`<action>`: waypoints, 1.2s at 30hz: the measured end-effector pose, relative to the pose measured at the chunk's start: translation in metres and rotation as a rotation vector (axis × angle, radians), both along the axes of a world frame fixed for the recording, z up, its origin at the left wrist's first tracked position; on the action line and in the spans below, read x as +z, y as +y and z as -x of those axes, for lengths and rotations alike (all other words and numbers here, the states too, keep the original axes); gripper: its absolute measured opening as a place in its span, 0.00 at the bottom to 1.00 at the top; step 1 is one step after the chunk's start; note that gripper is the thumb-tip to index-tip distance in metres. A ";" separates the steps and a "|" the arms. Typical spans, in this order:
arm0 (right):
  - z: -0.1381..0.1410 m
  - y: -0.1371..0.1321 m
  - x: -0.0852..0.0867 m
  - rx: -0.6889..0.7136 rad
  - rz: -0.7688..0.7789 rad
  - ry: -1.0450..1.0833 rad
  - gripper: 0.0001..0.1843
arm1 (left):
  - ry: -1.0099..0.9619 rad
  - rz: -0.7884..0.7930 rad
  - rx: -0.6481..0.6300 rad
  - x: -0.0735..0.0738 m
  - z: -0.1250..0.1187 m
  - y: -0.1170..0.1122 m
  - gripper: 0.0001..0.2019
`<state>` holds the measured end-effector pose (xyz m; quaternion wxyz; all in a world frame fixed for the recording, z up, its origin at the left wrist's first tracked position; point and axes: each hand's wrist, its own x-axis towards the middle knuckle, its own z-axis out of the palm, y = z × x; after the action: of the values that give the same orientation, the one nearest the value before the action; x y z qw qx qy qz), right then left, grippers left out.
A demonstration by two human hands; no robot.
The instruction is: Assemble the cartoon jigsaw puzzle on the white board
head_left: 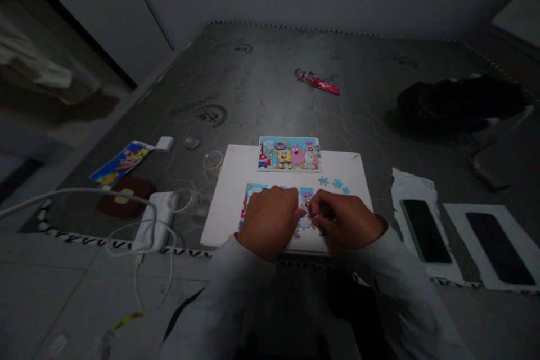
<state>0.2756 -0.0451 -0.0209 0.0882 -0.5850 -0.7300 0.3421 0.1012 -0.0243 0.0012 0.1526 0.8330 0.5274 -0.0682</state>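
A white board (230,202) lies on a dark mattress in front of me. On its near half sits a partly built cartoon jigsaw (304,198). My left hand (270,222) rests curled on the jigsaw's left part, fingers pressed down. My right hand (346,219) is beside it, fingertips pinched on a small puzzle piece (307,203) at the jigsaw's middle. A finished cartoon reference picture (289,153) lies at the board's far edge. Three loose blue pieces (335,184) lie to the right of the jigsaw.
Left of the board: a white power strip (158,216) with cables, a dark red pouch (124,197), a cartoon card (120,162). Right: two dark phones (425,230) (500,247) on white paper. A red wrapper (318,83) and a dark garment (459,102) lie farther back.
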 end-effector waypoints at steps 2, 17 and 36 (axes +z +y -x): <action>0.002 0.001 0.000 -0.006 -0.017 -0.043 0.10 | 0.003 0.017 0.004 0.001 0.000 0.000 0.12; -0.056 0.000 0.011 -0.128 -0.108 -0.321 0.06 | -0.031 0.050 0.009 0.003 -0.002 -0.002 0.13; -0.012 -0.004 0.000 0.050 0.145 -0.398 0.11 | -0.067 0.050 0.028 -0.005 -0.005 0.002 0.12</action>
<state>0.2875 -0.0488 -0.0208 -0.1085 -0.6277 -0.7207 0.2735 0.1058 -0.0221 -0.0043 0.1919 0.8233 0.5318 -0.0513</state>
